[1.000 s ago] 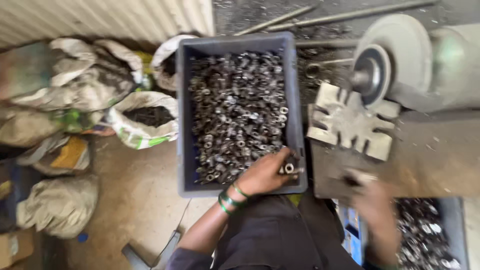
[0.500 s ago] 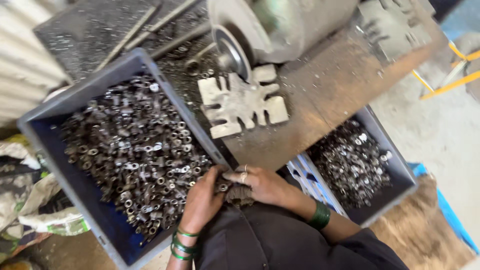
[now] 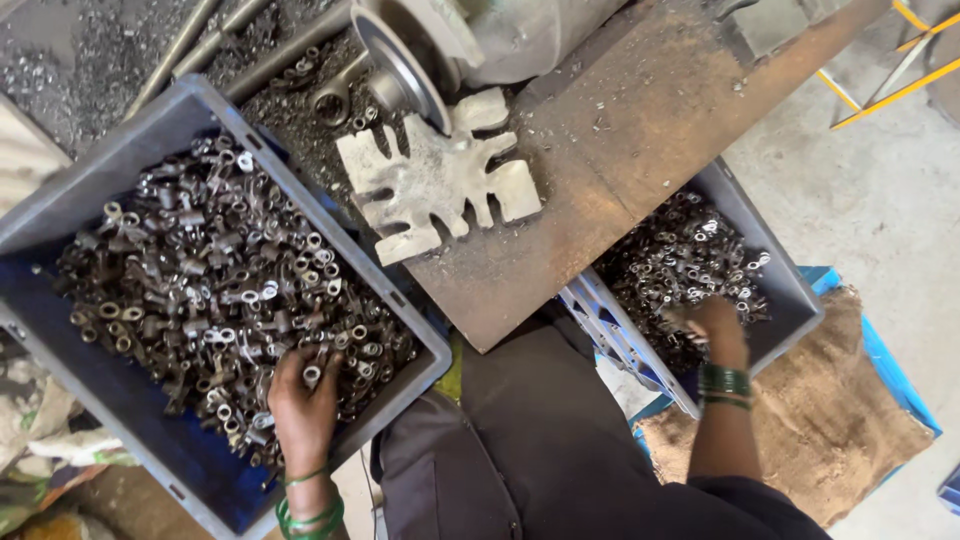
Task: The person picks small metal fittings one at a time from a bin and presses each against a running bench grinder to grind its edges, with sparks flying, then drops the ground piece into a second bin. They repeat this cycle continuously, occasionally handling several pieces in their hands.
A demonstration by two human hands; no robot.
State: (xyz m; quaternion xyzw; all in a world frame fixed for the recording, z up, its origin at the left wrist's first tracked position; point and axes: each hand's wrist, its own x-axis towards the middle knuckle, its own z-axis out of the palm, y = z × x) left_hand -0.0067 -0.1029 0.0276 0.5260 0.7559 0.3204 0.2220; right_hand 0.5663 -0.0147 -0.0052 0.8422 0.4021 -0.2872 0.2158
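Meanwhile, left hand (image 3: 303, 400) fingers pinch a metal fitting (image 3: 312, 376) — bore up (right hand (image 3: 712, 322) blurred, unclear).

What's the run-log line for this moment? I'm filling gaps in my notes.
left hand: gripping small metal parts in left crate | right hand: reaching into right crate, grip unclear | grinder wheel: untouched
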